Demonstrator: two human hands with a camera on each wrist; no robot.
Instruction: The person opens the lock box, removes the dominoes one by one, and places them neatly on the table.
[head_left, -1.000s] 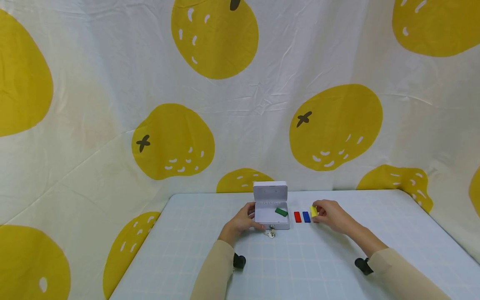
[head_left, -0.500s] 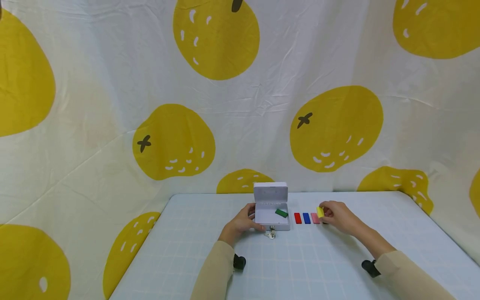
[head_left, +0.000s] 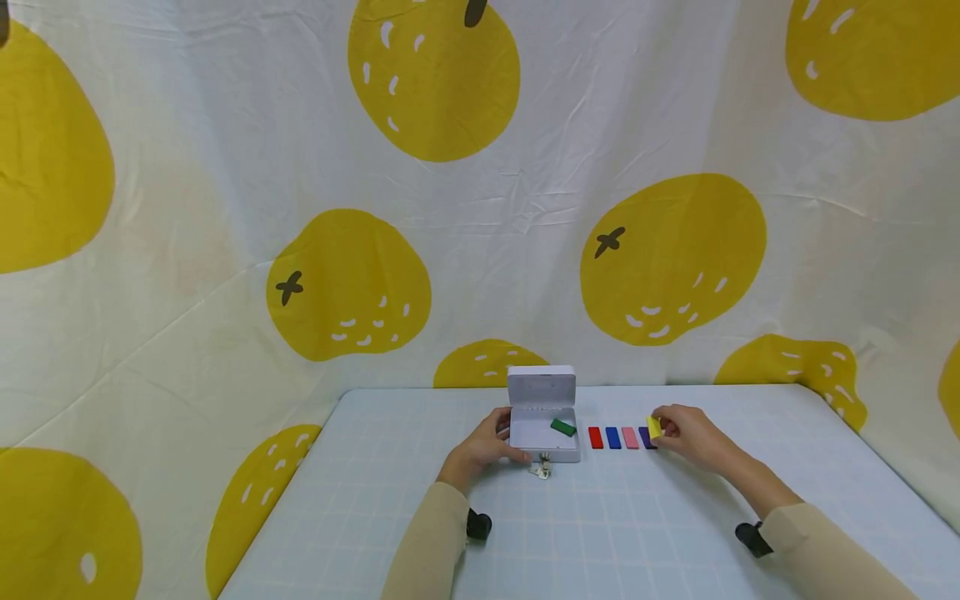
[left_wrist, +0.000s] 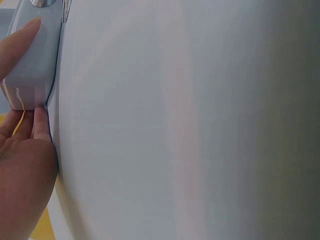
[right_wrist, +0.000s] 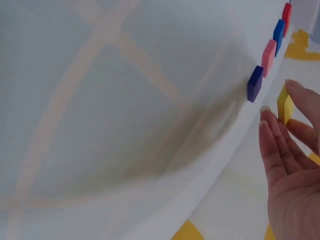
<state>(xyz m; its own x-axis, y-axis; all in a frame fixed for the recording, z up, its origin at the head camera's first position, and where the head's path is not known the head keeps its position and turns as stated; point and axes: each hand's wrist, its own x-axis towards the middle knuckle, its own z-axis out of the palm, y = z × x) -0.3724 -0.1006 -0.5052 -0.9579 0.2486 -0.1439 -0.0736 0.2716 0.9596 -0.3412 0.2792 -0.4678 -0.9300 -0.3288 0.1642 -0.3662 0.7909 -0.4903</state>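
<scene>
A white metal cash box stands with its lid raised at the middle of the table. Inside it a green block lies at a slant. My left hand holds the box by its left side, thumb on the front wall and fingers at the side, as the left wrist view shows. With thumb and fingertips, my right hand pinches a yellow block above the table, overlapping a purple block in the head view. Left of that purple block lie pink, blue and red blocks.
Keys hang at the lock on the front of the box. A pale checked cloth covers the table. Behind it hangs a white curtain printed with big yellow fruits.
My right hand has moved right with the yellow block, away from the blue block. The pink and then the purple block have come into sight. The left hand and the box have stayed put.
</scene>
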